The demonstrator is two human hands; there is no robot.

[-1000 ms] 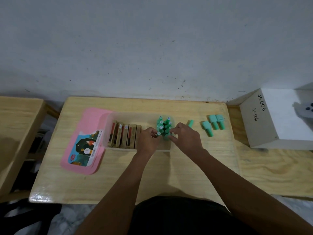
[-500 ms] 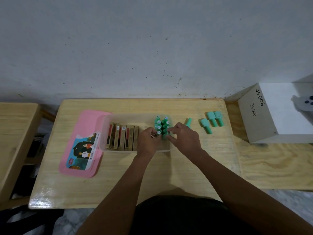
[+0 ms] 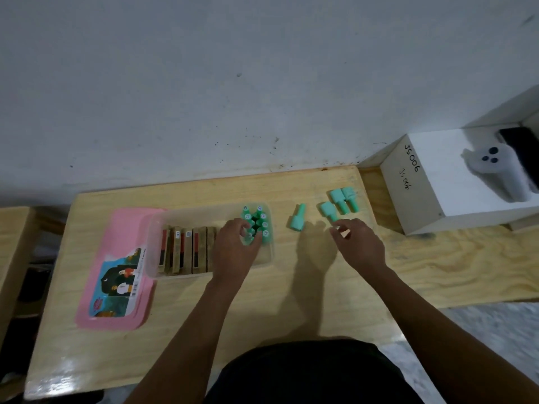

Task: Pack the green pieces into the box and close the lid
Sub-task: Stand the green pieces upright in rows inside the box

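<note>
A clear plastic box [image 3: 269,252] sits on the wooden table [image 3: 204,310]. Several green pieces [image 3: 256,221] stand upright in its right end. My left hand [image 3: 233,249] rests in the box with its fingers against those pieces. One green piece [image 3: 297,218] lies on the table right of the box. Three more green pieces [image 3: 339,202] lie further right. My right hand [image 3: 360,243] hovers just below them, fingers apart and holding nothing. The pink lid [image 3: 116,269] lies flat to the left of the box, partly under it.
Brown and red flat packs [image 3: 186,252] fill the box's left part. A white box marked JS006 [image 3: 455,182] stands at the right with a white device on top. A second wooden table [image 3: 11,246] is at the far left. The wall runs behind.
My right hand has left the box and moved right to just below the three loose green pieces. My left hand stays at the pieces in the box. The camera has shifted a little.
</note>
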